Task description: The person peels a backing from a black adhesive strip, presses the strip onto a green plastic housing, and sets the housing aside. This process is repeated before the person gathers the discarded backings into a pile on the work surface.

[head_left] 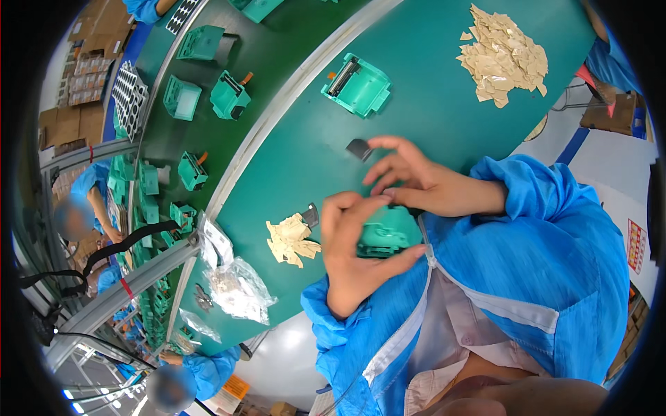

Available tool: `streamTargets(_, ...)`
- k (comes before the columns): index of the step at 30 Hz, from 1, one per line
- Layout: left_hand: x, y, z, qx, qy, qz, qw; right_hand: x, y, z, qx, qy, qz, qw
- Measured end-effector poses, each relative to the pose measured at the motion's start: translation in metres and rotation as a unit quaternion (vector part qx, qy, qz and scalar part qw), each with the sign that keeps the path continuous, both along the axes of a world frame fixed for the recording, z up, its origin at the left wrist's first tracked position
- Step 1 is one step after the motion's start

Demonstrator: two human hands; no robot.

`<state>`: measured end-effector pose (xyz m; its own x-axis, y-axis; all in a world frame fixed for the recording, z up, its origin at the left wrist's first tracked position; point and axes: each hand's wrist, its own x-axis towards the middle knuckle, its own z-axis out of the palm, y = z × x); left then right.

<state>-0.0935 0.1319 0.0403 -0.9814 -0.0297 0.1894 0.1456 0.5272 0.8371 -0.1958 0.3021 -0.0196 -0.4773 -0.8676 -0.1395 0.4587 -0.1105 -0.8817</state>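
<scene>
My left hand [343, 239] is curled round a green plastic housing [390, 230] close to my body, thumb at its near side and fingers at its far side. At the far edge of that housing, the thumb of my right hand [433, 182] meets my left fingertips. The other right fingers are spread apart. A small dark, thin piece [359, 149] sits at the right index fingertip; whether it sticks to the finger or lies on the table cannot be made out. Beyond it rests another green housing [358, 84] with a dark bar and an orange tab.
Beige paper scraps [503, 59] are heaped at the far right. A smaller scrap pile [293, 239] lies left of my hands, beside a dark piece [310, 215]. Clear plastic bags [239, 288] lie near a metal rail [277, 104]. Beyond the rail stand several green housings [229, 96]; co-workers sit farther off.
</scene>
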Motion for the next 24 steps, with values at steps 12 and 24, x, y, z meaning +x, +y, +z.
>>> streamTargets(12,0.008,0.003,-0.028,0.345,-0.196,0.14,0.907,-0.019,0.026,0.02,0.022,0.14,-0.153,0.978)
streamTargets(24,0.002,0.007,-0.027,0.335,-0.196,0.136,0.911,-0.015,0.017,0.031,0.099,0.249,-0.076,0.96)
